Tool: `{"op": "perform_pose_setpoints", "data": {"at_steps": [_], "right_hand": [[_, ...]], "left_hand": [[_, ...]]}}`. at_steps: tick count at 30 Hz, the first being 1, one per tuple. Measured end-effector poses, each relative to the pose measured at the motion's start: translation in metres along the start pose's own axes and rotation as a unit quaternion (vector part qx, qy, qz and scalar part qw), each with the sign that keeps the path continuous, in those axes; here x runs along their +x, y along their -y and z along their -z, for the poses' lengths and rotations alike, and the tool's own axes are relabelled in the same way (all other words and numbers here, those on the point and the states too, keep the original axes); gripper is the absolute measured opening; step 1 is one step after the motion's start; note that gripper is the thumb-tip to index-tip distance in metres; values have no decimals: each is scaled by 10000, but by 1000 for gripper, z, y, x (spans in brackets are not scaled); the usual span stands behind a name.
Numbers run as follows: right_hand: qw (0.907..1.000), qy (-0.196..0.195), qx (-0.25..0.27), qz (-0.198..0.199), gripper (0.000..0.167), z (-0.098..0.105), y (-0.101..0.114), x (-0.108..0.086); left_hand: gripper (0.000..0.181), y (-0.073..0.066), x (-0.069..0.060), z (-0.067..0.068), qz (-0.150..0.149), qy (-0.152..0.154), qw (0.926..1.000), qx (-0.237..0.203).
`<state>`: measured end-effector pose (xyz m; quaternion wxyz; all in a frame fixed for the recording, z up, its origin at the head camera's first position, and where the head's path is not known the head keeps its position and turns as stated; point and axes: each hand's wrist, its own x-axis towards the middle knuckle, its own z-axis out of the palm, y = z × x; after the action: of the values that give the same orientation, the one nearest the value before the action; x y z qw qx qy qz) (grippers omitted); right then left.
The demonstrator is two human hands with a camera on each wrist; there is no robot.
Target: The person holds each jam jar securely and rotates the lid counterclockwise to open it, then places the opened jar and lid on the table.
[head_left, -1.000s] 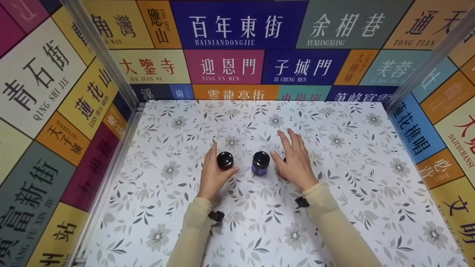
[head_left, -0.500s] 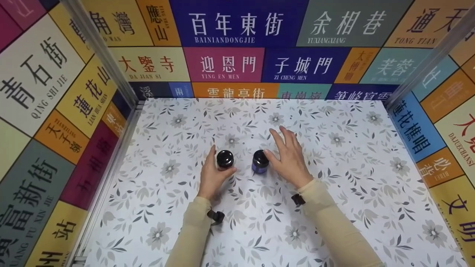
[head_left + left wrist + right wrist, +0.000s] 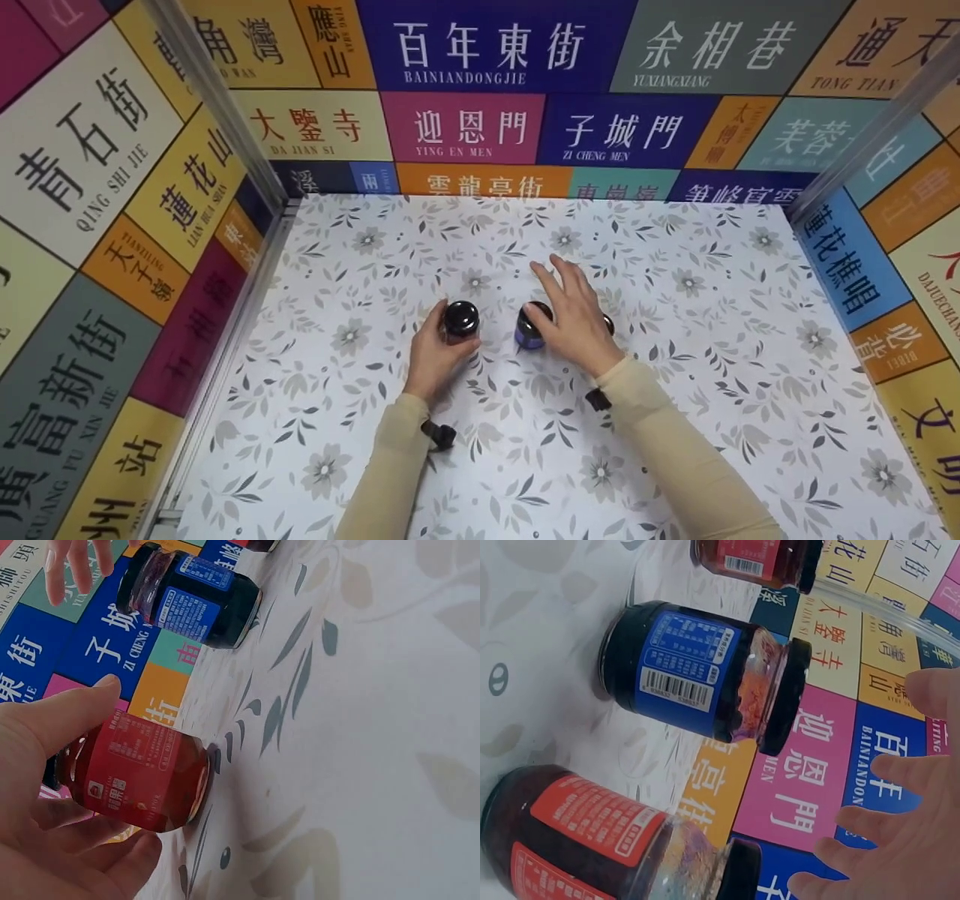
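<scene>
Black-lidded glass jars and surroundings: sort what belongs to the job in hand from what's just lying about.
Likely the job:
- red-labelled glass jar in left hand
- blue-labelled glass jar near right hand
- second red-labelled glass jar beside right hand

Likely just setting:
- white floral tabletop
- multicoloured lettered wall panels

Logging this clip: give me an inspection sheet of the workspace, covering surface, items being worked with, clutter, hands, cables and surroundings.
Surface: white floral-patterned tabletop.
Job's things: three black-lidded jars in a rough row: left red-labelled jar, blue-labelled jar in the middle, right red-labelled jar.
Clutter: nothing seen.
Left hand: curled round the left red-labelled jar.
Right hand: open over the blue-labelled jar; the right wrist view shows its fingers apart from that lid.
Cables: nothing seen.
Surroundings: multicoloured panels with Chinese lettering behind and to both sides.
</scene>
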<state>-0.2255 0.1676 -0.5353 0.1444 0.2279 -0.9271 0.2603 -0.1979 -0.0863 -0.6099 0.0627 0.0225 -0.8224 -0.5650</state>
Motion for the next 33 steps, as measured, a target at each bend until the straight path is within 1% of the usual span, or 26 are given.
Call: {"op": "perform_pose_setpoints", "data": {"at_steps": [3,7,12,16,21,25,28,33], "right_hand": [[10000,-22,-54,63,62,-2,1,1],[9998,22,-113,145,62,-3,1,2],[9994,99,-198,265,62,-3,2,2],[9991,116,-212,336,63,-5,3,4],[9987,168,-254,410,63,-5,8,5],[9987,239,-274,360,63,-5,10,5],[9986,309,-291,327,64,-6,11,6],[9983,350,-273,381,63,-7,10,8]], "left_hand": [[86,3,1,1,-40,104,9997,-213],[75,6,4,1,12,222,9991,-373],[76,9,4,2,82,296,9992,-243],[77,12,5,3,112,356,9987,-333],[77,16,6,4,7,401,9989,-250],[77,18,6,4,-83,467,9987,-203],[75,19,6,4,-113,432,9989,-112],[70,21,5,4,-125,239,9996,44]]}}
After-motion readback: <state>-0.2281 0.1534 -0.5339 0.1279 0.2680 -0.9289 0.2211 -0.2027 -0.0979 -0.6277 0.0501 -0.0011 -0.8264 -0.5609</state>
